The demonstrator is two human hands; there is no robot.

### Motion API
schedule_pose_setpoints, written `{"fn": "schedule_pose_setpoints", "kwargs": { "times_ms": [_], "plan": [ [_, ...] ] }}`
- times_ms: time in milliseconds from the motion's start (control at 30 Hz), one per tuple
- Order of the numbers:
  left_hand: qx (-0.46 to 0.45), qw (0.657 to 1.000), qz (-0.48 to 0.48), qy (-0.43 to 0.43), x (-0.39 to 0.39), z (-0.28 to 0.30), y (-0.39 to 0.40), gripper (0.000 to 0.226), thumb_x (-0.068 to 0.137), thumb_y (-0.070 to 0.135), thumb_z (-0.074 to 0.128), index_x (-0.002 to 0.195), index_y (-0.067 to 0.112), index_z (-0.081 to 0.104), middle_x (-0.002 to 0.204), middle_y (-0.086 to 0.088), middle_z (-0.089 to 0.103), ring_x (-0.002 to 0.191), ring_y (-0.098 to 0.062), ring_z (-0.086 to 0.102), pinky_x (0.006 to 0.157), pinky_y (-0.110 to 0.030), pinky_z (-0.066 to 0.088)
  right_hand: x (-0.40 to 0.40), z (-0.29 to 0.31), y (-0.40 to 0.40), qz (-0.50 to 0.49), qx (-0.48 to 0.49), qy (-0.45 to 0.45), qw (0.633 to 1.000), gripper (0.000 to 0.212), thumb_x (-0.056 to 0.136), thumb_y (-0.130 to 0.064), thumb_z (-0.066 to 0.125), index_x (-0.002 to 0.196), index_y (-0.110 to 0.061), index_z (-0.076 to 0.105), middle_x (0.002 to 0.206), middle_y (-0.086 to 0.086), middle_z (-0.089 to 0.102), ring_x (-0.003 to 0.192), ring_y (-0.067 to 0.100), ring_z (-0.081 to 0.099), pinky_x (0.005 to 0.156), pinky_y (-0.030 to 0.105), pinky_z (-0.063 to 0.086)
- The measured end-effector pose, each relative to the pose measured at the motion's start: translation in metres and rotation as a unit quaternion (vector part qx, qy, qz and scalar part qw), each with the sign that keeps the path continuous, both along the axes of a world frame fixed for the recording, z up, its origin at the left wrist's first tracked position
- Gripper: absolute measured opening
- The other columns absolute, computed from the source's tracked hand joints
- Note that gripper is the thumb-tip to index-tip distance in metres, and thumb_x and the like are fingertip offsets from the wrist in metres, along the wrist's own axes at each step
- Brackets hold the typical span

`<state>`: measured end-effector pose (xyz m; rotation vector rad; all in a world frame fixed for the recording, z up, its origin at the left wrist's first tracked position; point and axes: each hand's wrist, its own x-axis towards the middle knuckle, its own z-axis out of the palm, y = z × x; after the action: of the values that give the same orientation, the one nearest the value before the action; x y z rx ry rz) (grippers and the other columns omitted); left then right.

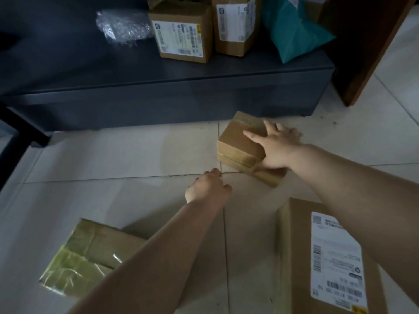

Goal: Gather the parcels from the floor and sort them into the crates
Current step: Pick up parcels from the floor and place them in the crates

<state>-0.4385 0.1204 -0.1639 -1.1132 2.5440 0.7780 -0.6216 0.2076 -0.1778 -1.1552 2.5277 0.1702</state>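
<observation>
A small brown cardboard parcel (240, 143) on the pale tiled floor (127, 159) is grasped by the right hand (277, 150), fingers spread across its top, thumb beneath. The left hand (207, 186), loosely curled and empty, is held just beside it. Gathering is judged early: a tape-wrapped cardboard parcel (88, 257) and a large labelled cardboard box (326, 264) lie nearer the wrists, and no crates are shown.

On the pale cream tiled floor (113, 159), crossed by thin dark grout lines, lie 3 brown cardboard parcels: a small plain one (238, 143), one wrapped in yellowish glossy tape (86, 252), and one with a white label printed with black barcodes (335, 257). On the dark grey platform (181, 91), near its right edge, a teal bag (292, 30).
</observation>
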Motion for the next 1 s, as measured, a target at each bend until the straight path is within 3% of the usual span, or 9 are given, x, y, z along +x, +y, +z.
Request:
{"fn": "schedule_pose_setpoints", "kwargs": {
  "times_ms": [133,300,433,533,600,700,800,900,1000],
  "plan": [
    [0.039,0.999,0.014,0.002,-0.002,-0.010,-0.002,0.039,0.086,0.029,0.049,0.124,0.022,0.046,0.126,-0.001,0.054,0.108,-0.025,0.054,0.079,-0.030,0.042,-0.003,0.003,-0.006,-0.006,0.012,0.032,0.999,0.122,0.051,-0.083,0.061,0.143,-0.047,-0.012,0.158,0.000,0.001,0.142,0.037,-0.006,0.109,0.066,0.010],
    [0.132,0.987,0.079,0.035,-0.009,-0.018,-0.002,0.044,0.086,0.027,0.046,0.129,0.018,0.042,0.124,-0.005,0.054,0.100,-0.025,0.054,0.074,-0.029,0.043,0.005,0.004,-0.006,-0.023,-0.007,-0.019,1.000,0.115,0.053,-0.074,0.068,0.142,-0.052,-0.002,0.150,-0.007,0.004,0.128,0.034,0.025,0.099,0.052,0.035],
    [0.199,0.953,0.212,0.079,-0.008,-0.016,-0.006,0.049,0.090,0.027,0.043,0.136,0.011,0.034,0.129,-0.013,0.051,0.112,-0.030,0.051,0.076,-0.029,0.037,0.021,0.003,-0.008,-0.065,-0.112,-0.065,0.989,0.105,0.057,-0.065,0.071,0.144,-0.046,0.017,0.148,-0.007,0.014,0.127,0.029,0.030,0.101,0.047,0.035],
    [0.268,0.904,0.305,0.135,-0.003,-0.011,-0.013,0.043,0.093,0.018,0.043,0.135,0.005,0.038,0.128,-0.014,0.053,0.115,-0.030,0.053,0.085,-0.029,0.045,0.028,0.010,-0.010,-0.149,-0.226,-0.228,0.935,0.087,0.060,-0.054,0.076,0.138,-0.037,0.039,0.137,-0.003,0.037,0.112,0.015,0.045,0.089,0.031,0.043],
    [0.334,0.860,0.333,0.192,0.004,-0.004,-0.013,0.035,0.096,0.011,0.039,0.130,0.005,0.044,0.115,-0.008,0.056,0.101,-0.023,0.056,0.064,-0.017,0.048,0.037,0.011,-0.007,-0.206,-0.260,-0.355,0.874,0.059,0.068,-0.050,0.072,0.123,-0.032,0.057,0.119,-0.003,0.059,0.093,0.012,0.058,0.072,0.025,0.047],
    [0.360,0.830,0.336,0.262,0.013,0.004,-0.014,0.034,0.097,0.005,0.036,0.127,0.014,0.050,0.099,-0.002,0.056,0.080,-0.013,0.054,0.049,-0.009,0.041,0.053,0.007,-0.002,-0.290,-0.274,-0.372,0.838,0.039,0.085,-0.046,0.060,0.115,-0.022,0.062,0.116,0.004,0.066,0.091,0.018,0.062,0.073,0.030,0.049],
    [0.355,0.839,0.314,0.269,0.018,0.011,-0.012,0.041,0.095,-0.001,0.033,0.129,0.013,0.050,0.093,-0.004,0.058,0.079,-0.017,0.055,0.052,-0.010,0.040,0.070,0.005,-0.005,-0.251,-0.271,-0.266,0.890,0.069,0.084,-0.053,0.058,0.141,-0.019,0.037,0.138,0.005,0.050,0.120,0.025,0.051,0.098,0.038,0.043],
    [0.355,0.841,0.313,0.262,0.024,0.017,-0.007,0.034,0.098,0.008,0.040,0.129,0.013,0.052,0.109,-0.002,0.059,0.088,-0.015,0.057,0.050,-0.007,0.040,0.096,0.011,-0.014,-0.232,-0.196,-0.212,0.929,0.125,0.056,-0.072,0.070,0.148,-0.015,0.008,0.146,0.010,0.034,0.130,0.029,0.040,0.104,0.042,0.038],
    [0.353,0.856,0.275,0.259,0.032,0.019,-0.003,0.034,0.099,0.012,0.038,0.130,0.012,0.052,0.124,-0.003,0.056,0.099,-0.010,0.051,0.049,-0.001,0.037,0.115,0.009,-0.018,-0.230,-0.126,-0.112,0.958,0.148,0.046,-0.082,0.065,0.147,-0.008,-0.013,0.151,0.012,0.016,0.134,0.032,0.027,0.105,0.045,0.034]
  ]
}}
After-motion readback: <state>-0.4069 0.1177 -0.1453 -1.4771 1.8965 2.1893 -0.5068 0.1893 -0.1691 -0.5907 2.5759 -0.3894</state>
